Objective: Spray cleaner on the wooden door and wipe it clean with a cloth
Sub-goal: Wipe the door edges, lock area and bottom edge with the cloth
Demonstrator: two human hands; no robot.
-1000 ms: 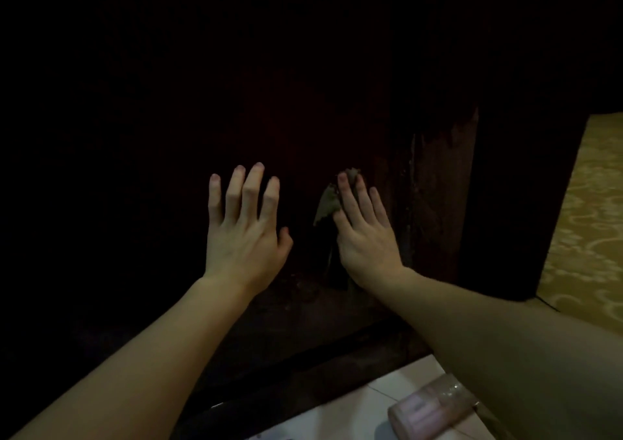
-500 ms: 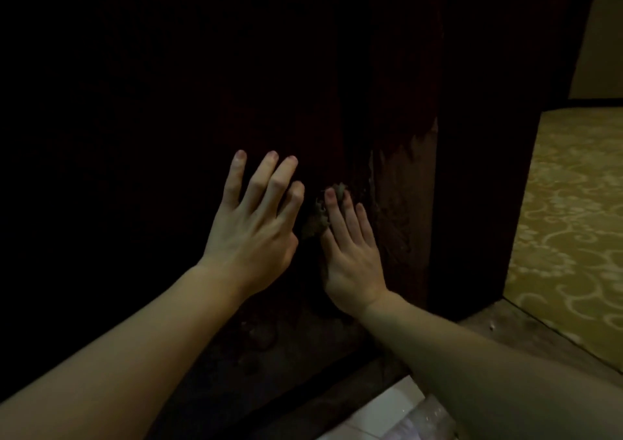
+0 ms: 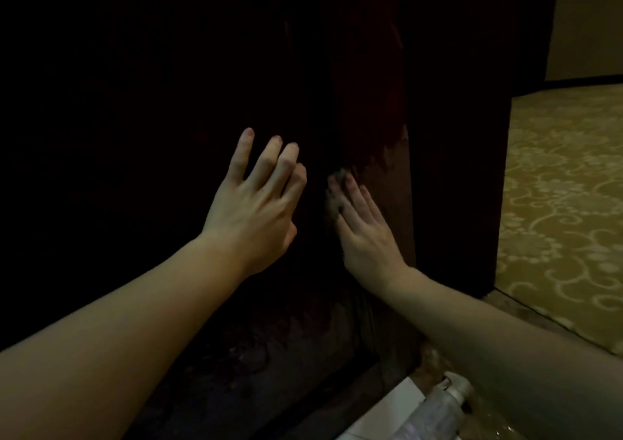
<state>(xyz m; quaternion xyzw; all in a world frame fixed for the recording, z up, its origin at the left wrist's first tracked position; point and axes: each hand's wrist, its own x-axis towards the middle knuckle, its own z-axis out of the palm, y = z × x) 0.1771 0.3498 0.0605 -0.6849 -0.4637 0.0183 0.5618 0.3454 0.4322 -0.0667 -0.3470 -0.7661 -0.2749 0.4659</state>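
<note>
Pressing a cloth (image 3: 334, 200) flat-fingered against the door (image 3: 374, 109) near its edge, the right hand (image 3: 365, 234); beside it, the left hand (image 3: 256, 203) spreads released, holding nothing.

cloth (image 3: 333, 203) mostly hidden under right hand (image 3: 365, 234), bottle (image 3: 441, 409) cut off by the edge

Floor (image 3: 401, 406) pale tile at near right; clear spray bottle (image 3: 438, 409) lying on its side there; patterned yellow carpet (image 3: 566, 203) covers floor at far right.
</note>
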